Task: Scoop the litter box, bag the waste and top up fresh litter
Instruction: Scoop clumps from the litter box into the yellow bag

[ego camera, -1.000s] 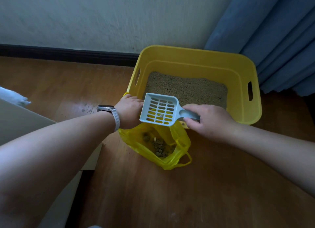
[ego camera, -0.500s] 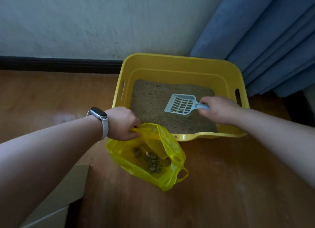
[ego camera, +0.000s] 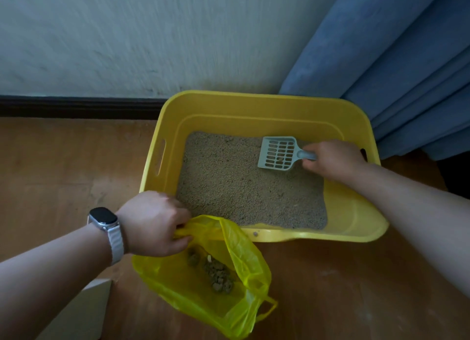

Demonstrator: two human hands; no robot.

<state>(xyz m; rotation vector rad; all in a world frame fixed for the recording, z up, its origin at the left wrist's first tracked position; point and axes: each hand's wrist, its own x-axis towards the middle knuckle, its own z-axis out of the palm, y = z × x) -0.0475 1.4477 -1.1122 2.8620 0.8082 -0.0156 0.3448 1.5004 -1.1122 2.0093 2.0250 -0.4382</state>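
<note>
A yellow litter box (ego camera: 254, 106) stands on the wooden floor against the wall, filled with sandy litter (ego camera: 236, 187). My right hand (ego camera: 333, 160) grips the handle of a grey slotted scoop (ego camera: 278, 153), which lies low over the far right part of the litter with a small bit on its slots. My left hand (ego camera: 155, 222), with a watch on its wrist, holds the rim of a yellow plastic bag (ego camera: 229, 301) open in front of the box. Dark clumps of waste (ego camera: 217, 273) lie inside the bag.
A blue curtain (ego camera: 407, 67) hangs to the right, close behind the box. A white wall with a dark skirting board (ego camera: 76, 107) runs along the back. A pale flat object (ego camera: 84, 309) lies at the lower left by my arm.
My right hand has carried the scoop from above the bag back into the box, to the far right of the litter. My left hand still holds the bag open.
</note>
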